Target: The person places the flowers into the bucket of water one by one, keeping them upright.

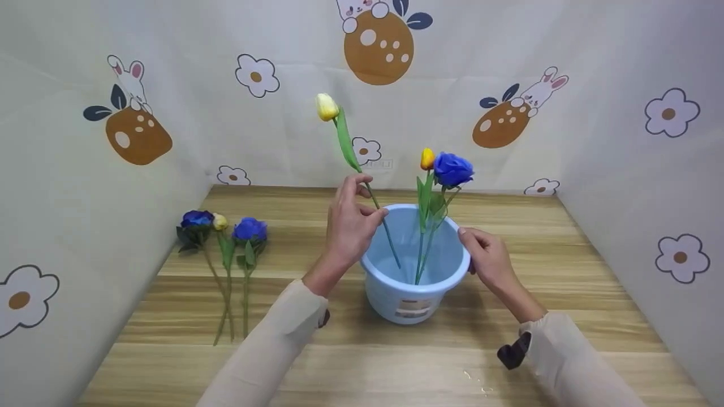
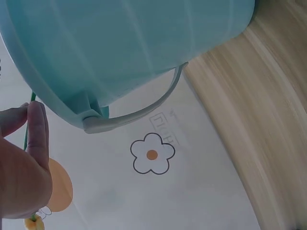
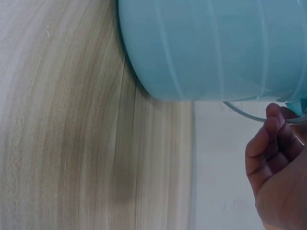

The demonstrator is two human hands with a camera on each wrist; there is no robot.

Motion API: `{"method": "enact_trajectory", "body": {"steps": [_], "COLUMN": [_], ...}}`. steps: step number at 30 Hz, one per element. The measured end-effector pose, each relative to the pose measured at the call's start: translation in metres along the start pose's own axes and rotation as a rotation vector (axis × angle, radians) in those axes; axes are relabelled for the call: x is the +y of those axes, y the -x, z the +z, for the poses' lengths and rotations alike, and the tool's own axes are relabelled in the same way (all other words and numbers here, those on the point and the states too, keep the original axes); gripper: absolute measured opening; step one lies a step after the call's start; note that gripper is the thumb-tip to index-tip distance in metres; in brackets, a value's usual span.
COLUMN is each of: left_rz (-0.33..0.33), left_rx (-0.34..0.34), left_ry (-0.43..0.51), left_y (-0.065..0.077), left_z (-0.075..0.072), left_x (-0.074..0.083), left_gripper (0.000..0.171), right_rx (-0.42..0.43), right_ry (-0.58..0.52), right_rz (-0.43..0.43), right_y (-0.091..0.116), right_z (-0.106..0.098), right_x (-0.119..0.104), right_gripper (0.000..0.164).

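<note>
My left hand point(image 1: 352, 229) pinches the thin green stem of a pale yellow tulip point(image 1: 327, 107) over the left rim of a light blue bucket point(image 1: 384, 297). The tulip leans left, its bloom high and its stem end inside the bucket. At the bucket's right rim, my right hand point(image 1: 491, 257) grips the edge, thumb on top and fingers curled below. An orange-yellow tulip point(image 1: 427, 159) and a blue rose point(image 1: 453, 169) stand in the bucket, leaning on its far right side. The bucket's handle point(image 2: 139, 113) hangs on the far side in the left wrist view.
On the wooden table point(image 1: 317, 362) at left lie a dark blue flower point(image 1: 197, 219), another yellow tulip point(image 1: 220, 221) and a blue rose point(image 1: 250, 229), stems toward me. Patterned cloth walls point(image 1: 294, 130) enclose the back and both sides.
</note>
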State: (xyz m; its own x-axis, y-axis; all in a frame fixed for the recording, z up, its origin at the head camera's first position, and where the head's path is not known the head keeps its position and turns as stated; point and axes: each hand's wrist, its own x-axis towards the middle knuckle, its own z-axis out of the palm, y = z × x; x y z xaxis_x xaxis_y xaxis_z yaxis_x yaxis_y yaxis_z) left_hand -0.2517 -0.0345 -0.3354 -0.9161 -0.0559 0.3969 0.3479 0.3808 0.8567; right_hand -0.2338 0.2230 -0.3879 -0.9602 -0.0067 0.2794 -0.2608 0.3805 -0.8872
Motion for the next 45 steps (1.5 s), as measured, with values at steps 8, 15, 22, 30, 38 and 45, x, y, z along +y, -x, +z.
{"method": "enact_trajectory", "body": {"steps": [8,15,22,30,38,45], "left_rz": [0.041,0.050,0.028,0.046,0.030,0.020], "left_rx": [0.000,-0.039,-0.104,-0.142,-0.189,-0.209], "left_ry": [-0.105,-0.172,-0.189,-0.213,-0.285,-0.338], "left_y": [0.002,0.005,0.007,0.009,0.011,0.011], "left_z": [0.008,0.014,0.021,0.030,0.034,0.038], "left_x": [0.002,0.002,0.004,0.005,0.004,0.007], "left_gripper": [0.056,0.054,0.053,0.052,0.052,0.053], "right_rx": [-0.010,-0.009,0.003,0.005,-0.008,-0.015], "right_ry": [0.013,0.013,-0.004,-0.004,0.002,0.000], "right_rz": [0.012,0.006,-0.002,-0.011,-0.006,0.004], "right_y": [0.000,0.000,0.000,0.000,0.001,0.001], "right_z": [-0.001,-0.001,0.000,0.000,0.000,-0.001], "right_x": [0.002,0.002,0.003,0.002,0.002,0.002], "right_gripper": [0.029,0.030,0.028,0.028,0.029,0.030]}}
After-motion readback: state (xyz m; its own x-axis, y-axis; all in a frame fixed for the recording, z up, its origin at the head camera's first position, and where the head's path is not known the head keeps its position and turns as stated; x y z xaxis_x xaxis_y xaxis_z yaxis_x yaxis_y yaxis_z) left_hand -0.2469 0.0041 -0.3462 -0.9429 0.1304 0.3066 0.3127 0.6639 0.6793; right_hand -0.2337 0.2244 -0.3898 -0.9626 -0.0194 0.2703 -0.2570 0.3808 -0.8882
